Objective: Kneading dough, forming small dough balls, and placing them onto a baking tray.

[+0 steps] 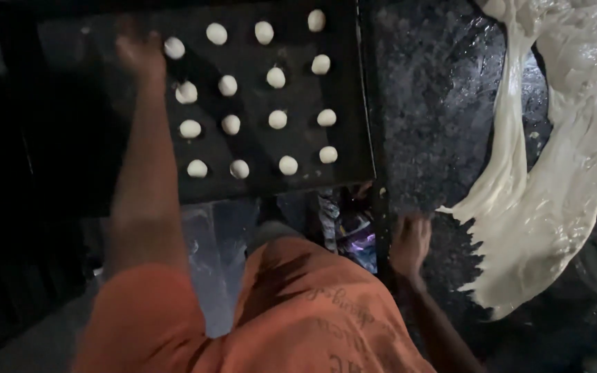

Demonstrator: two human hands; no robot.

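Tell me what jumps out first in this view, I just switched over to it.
The big pale mass of wet dough spread over the dark counter on the right stands out most. Next are the rows of small dough balls on the black tray at upper left, with the left hand at the tray's far corner and the right hand on the counter edge.

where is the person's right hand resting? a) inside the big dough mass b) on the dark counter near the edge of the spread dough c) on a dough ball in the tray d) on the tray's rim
b: the right hand lies flat on the dark counter, just left of the spread dough, away from the tray.
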